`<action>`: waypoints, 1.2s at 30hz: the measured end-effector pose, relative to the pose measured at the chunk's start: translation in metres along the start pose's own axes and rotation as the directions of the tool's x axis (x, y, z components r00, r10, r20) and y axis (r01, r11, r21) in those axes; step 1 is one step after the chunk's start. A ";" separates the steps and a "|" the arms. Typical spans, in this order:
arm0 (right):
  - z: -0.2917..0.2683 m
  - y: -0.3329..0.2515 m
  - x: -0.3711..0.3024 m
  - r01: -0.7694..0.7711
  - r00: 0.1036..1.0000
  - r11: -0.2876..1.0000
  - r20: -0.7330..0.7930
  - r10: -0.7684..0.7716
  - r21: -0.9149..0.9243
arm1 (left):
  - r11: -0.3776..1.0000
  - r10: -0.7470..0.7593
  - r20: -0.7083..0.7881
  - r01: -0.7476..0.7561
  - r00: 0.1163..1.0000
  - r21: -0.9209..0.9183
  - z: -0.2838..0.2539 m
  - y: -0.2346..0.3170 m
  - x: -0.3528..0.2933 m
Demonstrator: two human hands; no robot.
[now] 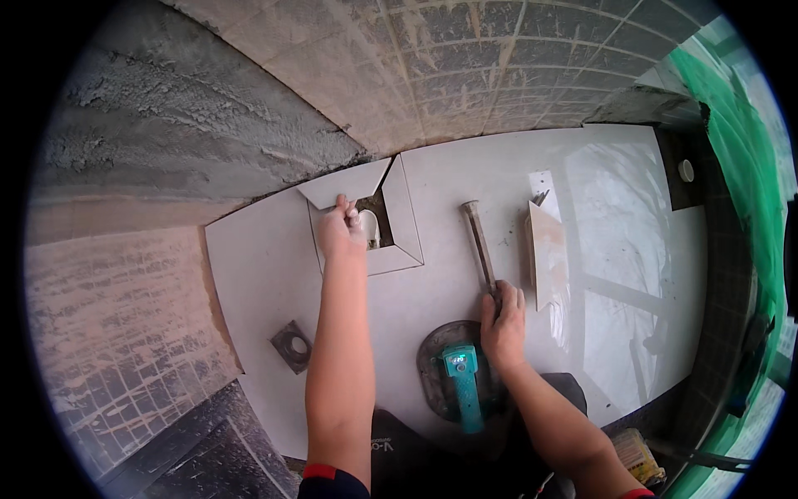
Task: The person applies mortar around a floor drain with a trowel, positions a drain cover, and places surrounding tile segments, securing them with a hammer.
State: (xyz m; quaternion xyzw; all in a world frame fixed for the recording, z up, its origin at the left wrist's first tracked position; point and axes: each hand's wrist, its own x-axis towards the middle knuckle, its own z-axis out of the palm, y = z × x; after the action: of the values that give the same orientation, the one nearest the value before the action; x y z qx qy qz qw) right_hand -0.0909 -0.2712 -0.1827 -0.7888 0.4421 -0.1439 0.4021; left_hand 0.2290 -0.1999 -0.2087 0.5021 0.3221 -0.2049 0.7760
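— Where's that cut tile piece (349,185)?
— Upper middle of the frame, left hand (339,229) pinching its lower edge over the drain opening (376,218), likely fitting it.
— And the right hand (502,323)?
— Wrapped around the chisel (479,243) flat on the floor tile (266,274), beside the suction lifter (460,376).

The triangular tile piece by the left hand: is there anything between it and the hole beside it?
Nothing visible lies between them. The left hand touches the triangular tile piece at the edge of the square hole. Inside the hole a white pipe stands up, close beside the fingers.
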 end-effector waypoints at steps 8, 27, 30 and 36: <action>-0.016 0.013 0.006 0.037 0.996 0.995 -0.083 -0.045 -0.097 | 0.974 -0.048 0.265 0.104 0.963 -0.201 -0.096 0.026 -0.177; -0.427 0.019 -0.266 -0.209 0.934 0.895 0.191 0.302 -0.395 | 0.913 -0.396 0.628 0.215 0.670 0.347 -0.211 0.007 -0.487; -0.536 0.049 -0.324 -0.324 0.904 0.722 0.024 0.426 -0.611 | 0.890 -0.436 0.690 0.163 0.577 0.426 -0.211 -0.006 -0.506; -0.571 0.098 -0.454 -0.463 0.735 0.381 -0.107 0.669 -0.800 | 0.743 -0.518 0.642 -0.073 0.565 0.665 -0.194 -0.058 -0.563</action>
State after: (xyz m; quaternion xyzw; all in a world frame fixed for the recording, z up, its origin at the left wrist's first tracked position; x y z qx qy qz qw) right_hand -0.7385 -0.2197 0.1635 -0.6893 0.6506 0.3064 0.0875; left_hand -0.2643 -0.0501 0.0955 0.5339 -0.0815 -0.6042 0.5859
